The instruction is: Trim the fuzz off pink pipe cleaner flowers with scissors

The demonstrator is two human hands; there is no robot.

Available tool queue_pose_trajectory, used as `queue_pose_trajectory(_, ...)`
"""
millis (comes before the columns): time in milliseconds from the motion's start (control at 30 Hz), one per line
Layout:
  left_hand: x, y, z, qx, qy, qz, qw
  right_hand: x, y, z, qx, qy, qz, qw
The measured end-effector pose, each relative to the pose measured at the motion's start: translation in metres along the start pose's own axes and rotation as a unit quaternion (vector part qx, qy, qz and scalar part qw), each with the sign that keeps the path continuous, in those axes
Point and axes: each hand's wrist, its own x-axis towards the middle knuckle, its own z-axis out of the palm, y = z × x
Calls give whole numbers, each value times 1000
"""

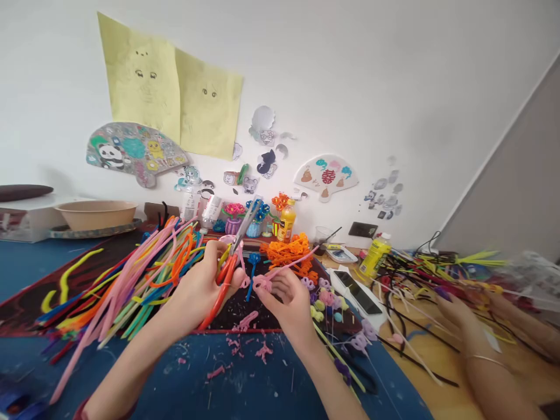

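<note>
Two bare hands work over a dark mat (175,318) on a blue bench (175,373). The left hand (205,291) grips orange-handled scissors (224,274), blades pointing up and away; pink fuzz shows by its fingers, though I cannot tell whether it is held. The right hand (291,303) pinches a pink pipe-cleaner piece (262,284) at the middle of the scene. The hands are close together — a careless turn of the scissors could nip a fingertip or cut a loop, and too tight a pinch could flatten it. The piece looks soft and fluffy, curled into small loops — with a straight tail slanting far and right, near an orange pile (289,254).
</note>
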Motion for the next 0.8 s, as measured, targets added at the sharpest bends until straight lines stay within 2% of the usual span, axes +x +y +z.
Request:
queue_pose_trajectory(67,1,-1,2,142,-46,50,987,1,1,-3,-13,20,-10,1000)
queue_pose_trajectory(167,1,-1,5,243,-81,119,959,3,3,-8,-31,48,-15,998)
queue_pose_trajectory(267,-2,0,6,265,-100,136,949,5,6,-12,-43,71,-20,996)
queue_pose_trajectory(400,-5,-1,8,284,-111,101,947,6,7,-14,-75,102,-56,990)
queue_pose_trajectory(600,-7,-5,12,291,-98,116,944,3,6,-15,-160,109,-122,973)
queue_pose_trajectory(800,-8,-4,14,307,-114,113,938,2,9,-17,-217,112,-148,958)
